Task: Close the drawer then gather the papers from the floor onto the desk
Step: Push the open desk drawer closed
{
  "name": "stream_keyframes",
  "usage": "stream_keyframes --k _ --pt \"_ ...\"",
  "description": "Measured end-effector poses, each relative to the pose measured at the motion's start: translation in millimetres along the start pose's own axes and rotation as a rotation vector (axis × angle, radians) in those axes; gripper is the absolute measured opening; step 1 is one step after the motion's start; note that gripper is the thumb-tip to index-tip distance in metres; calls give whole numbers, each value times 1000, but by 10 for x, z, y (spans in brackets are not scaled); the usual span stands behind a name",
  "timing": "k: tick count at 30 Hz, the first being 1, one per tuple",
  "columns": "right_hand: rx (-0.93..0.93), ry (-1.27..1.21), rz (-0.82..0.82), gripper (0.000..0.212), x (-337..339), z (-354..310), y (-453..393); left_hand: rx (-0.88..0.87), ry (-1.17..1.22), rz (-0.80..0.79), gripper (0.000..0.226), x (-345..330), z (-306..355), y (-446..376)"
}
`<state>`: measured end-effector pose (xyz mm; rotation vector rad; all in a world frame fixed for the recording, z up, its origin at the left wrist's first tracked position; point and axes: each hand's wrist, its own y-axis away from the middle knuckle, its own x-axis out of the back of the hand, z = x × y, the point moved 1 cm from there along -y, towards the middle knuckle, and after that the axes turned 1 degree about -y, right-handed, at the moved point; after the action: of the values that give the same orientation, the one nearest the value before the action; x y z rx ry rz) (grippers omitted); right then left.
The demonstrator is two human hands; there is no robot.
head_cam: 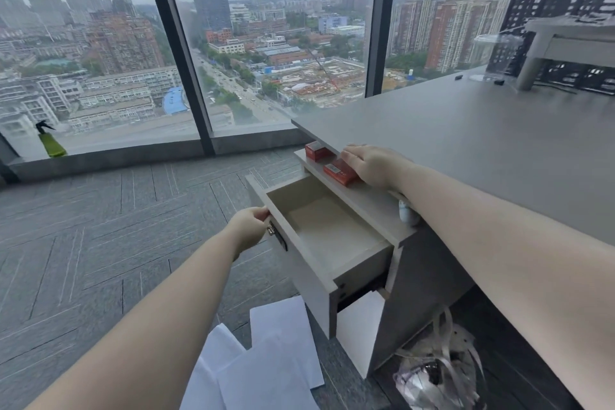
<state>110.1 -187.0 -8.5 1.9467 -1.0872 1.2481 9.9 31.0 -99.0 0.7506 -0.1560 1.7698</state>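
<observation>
A: Beige drawer [327, 236]: open, empty, long axis running 10 to 4 o'clock. Left hand [248, 228] grips its front edge.
B: Right hand [372, 165]?
A: Flat, open, on the tabletop [466, 143] edge. White papers [279, 353] on the floor at 6 o'clock.

Even, soft daylight enters through the window [259, 43]; sky overcast, hazy. No hard shadows; only a dim zone under the desk [482, 143], on the side away from the window. Faint reflections and haze on the glass. Wide-angle distortion: window frames lean, desk edge bows toward the frame borders. Slight softness throughout; arms nearest the camera blurred.
</observation>
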Motion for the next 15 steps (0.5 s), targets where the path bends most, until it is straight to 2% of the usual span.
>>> stream_keyframes --k 6,15 --pt "48 -11 -13 56 30 51 -141 -56 -70 -79 78 -281 133 -327" --pt "107 62 16 52 54 103 -333 -176 -56 -117 79 -738 354 -692"
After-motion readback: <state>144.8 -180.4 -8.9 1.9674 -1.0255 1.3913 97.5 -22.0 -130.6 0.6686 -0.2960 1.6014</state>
